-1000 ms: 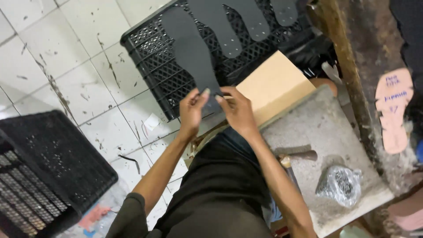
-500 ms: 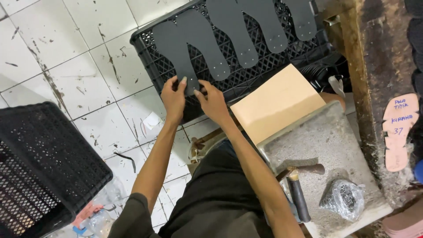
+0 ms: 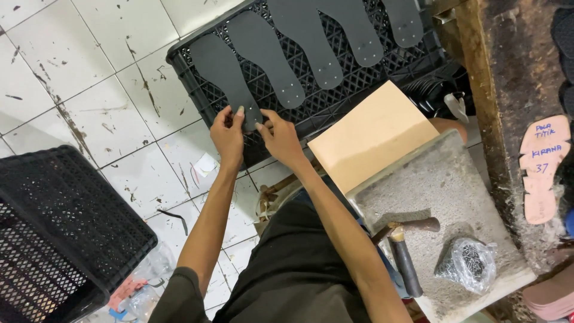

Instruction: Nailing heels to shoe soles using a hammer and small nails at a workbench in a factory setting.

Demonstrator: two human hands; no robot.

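On top of the black plastic crate, at about eleven o'clock from the person's body, both hands meet at the near end of a dark grey sole-shaped piece. The left hand pinches this end with its fingers closed on the edge, and the right hand touches the same end from the three o'clock side, fingers also grasping or pressing it; the exact grip of the right one is partly hidden. The piece lies flat on the crate, leftmost in a row with more grey pieces of the same shape, just beside each other.

I judge the step in hand is laying this piece down in the row and making it straight. The next move seems to call for a light release, so the piece does not slide off the crate edge.

At four o'clock, a hammer and a small plastic bag rest on a grey stone block, near a tan board.
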